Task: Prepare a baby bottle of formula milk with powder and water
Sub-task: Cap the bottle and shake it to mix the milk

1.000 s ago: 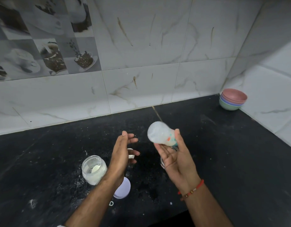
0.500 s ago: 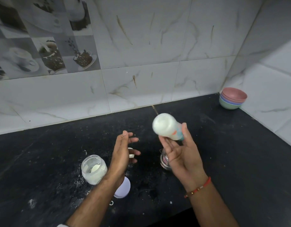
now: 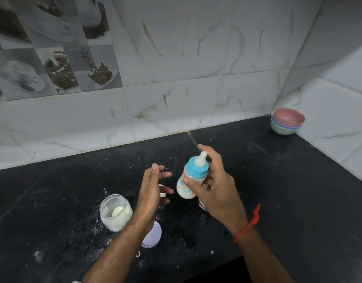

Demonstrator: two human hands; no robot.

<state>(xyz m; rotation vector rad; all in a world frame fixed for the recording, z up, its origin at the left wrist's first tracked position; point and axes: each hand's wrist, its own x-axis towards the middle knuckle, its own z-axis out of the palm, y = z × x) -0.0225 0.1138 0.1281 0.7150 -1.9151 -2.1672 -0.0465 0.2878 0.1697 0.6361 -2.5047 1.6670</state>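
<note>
Blue-capped bottle [image 3: 193, 178], milky, frame centre above the worktop [image 3: 278, 180]: we grip it in our right hand [image 3: 218, 188], tilted. Left hand [image 3: 151, 190] spread, empty. Risk: a loose cap leaking, or knocking the open jar [image 3: 115, 212].

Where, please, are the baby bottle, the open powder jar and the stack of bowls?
baby bottle [image 3: 193, 176]: head view, on its blue collar.
powder jar [image 3: 116, 212]: head view, on its clear wall.
stack of bowls [image 3: 287, 121]: head view, on the top pink bowl's rim.
</note>
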